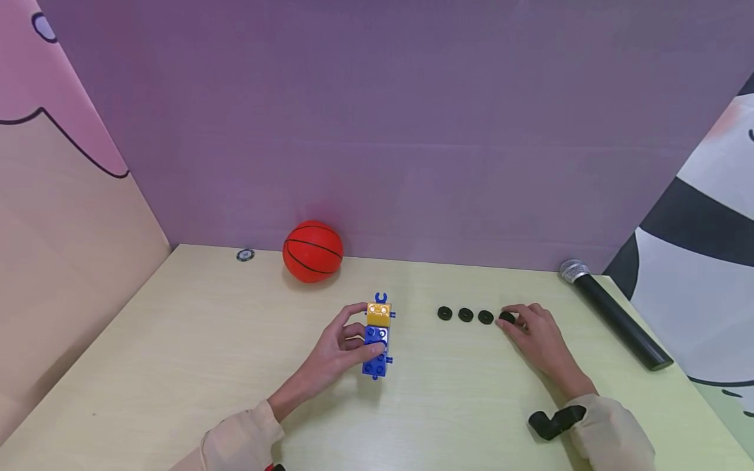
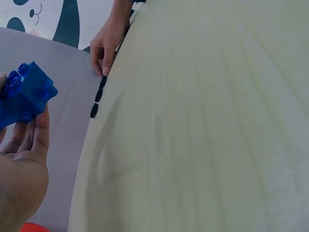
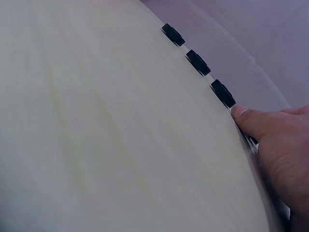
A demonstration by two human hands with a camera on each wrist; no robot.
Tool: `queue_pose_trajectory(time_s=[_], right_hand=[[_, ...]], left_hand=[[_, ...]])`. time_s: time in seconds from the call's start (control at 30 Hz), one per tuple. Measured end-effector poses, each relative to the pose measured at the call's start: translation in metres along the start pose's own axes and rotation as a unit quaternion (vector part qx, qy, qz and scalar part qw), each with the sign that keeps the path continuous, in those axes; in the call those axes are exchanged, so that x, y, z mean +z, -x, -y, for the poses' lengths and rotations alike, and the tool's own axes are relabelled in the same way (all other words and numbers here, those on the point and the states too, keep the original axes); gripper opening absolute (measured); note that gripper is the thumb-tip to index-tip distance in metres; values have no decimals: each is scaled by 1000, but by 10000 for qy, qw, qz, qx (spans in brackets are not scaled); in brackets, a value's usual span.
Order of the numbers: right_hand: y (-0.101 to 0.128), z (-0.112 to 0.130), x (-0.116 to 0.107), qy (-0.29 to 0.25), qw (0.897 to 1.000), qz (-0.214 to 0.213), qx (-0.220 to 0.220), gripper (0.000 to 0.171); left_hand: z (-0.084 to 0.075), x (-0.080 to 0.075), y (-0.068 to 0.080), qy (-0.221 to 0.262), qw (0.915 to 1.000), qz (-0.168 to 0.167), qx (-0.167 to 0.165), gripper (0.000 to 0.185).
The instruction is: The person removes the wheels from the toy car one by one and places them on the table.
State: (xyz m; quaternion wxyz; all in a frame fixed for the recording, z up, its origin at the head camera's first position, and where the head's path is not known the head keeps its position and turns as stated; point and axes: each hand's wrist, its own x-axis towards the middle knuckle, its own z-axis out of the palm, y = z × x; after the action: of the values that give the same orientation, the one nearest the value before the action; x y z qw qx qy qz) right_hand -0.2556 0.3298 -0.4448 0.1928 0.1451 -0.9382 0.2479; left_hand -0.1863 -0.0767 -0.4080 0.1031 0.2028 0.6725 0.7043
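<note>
A block assembly (image 1: 377, 340) of blue bricks topped by a yellow-orange brick and a blue clip is held lengthwise on the table, gripped along its left side. Four black wheels lie in a row just to its right; the rightmost wheel (image 1: 506, 317) is touched, the other three (image 1: 465, 314) lie flat and free.

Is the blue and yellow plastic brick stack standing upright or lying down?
Lying down: the blue and yellow plastic brick stack stretches flat along the table, gripped by the left hand.
</note>
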Motion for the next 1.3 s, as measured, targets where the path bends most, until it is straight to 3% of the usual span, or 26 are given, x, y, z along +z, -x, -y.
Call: queue_pose_trajectory(time_s=[0.6, 1.07, 1.3], right_hand=[[0, -4, 2, -60, 10000, -8, 25, 27], [1, 3, -2, -55, 9997, 144, 181, 43], [3, 6, -8, -40, 9999, -31, 165, 48]], left_hand=[[0, 1, 0, 4, 10000, 12, 1, 66], [2, 1, 0, 47, 10000, 23, 4, 66], [1, 0, -1, -2, 10000, 16, -35, 67]])
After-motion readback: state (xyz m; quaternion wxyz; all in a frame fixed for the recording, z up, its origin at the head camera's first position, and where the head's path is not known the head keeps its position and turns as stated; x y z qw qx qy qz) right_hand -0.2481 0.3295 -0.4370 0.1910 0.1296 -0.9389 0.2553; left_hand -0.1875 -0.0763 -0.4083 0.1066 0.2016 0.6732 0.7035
